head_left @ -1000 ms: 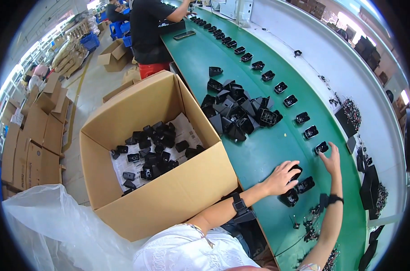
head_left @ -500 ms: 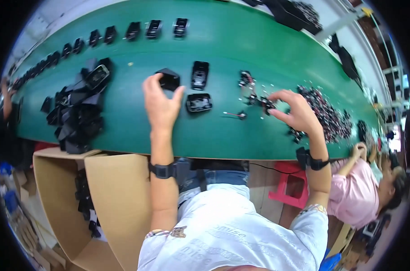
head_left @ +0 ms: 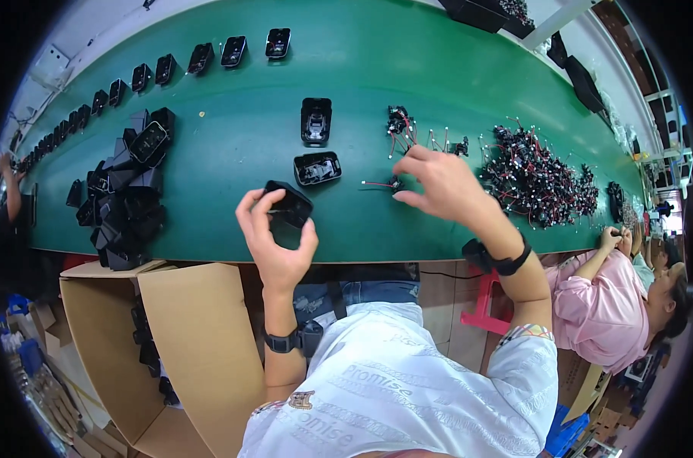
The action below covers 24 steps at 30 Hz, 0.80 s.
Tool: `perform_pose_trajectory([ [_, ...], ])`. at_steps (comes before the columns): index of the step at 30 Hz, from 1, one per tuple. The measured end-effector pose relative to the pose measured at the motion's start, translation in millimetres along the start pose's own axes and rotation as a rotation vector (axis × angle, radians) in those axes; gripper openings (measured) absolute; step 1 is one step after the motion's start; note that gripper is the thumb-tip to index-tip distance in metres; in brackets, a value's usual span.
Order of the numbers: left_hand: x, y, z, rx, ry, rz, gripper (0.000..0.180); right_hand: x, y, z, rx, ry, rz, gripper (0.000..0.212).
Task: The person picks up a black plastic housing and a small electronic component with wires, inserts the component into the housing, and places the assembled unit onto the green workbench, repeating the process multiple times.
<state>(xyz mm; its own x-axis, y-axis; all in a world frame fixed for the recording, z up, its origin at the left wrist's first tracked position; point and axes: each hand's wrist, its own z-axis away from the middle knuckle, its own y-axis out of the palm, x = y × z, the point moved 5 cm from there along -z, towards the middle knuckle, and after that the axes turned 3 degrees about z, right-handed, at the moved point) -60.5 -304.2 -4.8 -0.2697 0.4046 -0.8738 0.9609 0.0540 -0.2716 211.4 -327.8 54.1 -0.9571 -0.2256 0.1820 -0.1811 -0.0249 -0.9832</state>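
My left hand is closed around a black plastic housing, held tilted near the front edge of the green table. Just beyond it lie two more black housings, one on its side and one upright with its hollow facing up. My right hand hovers with thumb and fingers apart beside a small black part with a red wire. Whether the fingertips touch that part is hard to tell. More small wired parts lie just beyond the right hand.
A large heap of small wired parts spreads to the right. Black housings are piled at the left, and a row of them lines the far side. An open cardboard box stands below the table. A co-worker in pink sits at right.
My left hand has come nearer to me with the housing. My right hand has moved left, away from the heap's edge, to the single wired part. The view has shifted slightly.
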Motion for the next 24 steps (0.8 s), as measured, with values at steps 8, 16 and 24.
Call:
perform_pose_trajectory([
  [8,-13,30,3,0.261,0.053,0.273,0.067,7,23,12,-0.158,0.063,-0.683,0.02],
  [16,-19,47,16,0.4,0.054,0.414,0.074,42,27,45,-0.432,0.094,-1.352,0.019],
  [24,-24,49,18,0.425,0.041,0.578,0.076,55,21,46,-0.445,0.038,-1.074,0.022],
])
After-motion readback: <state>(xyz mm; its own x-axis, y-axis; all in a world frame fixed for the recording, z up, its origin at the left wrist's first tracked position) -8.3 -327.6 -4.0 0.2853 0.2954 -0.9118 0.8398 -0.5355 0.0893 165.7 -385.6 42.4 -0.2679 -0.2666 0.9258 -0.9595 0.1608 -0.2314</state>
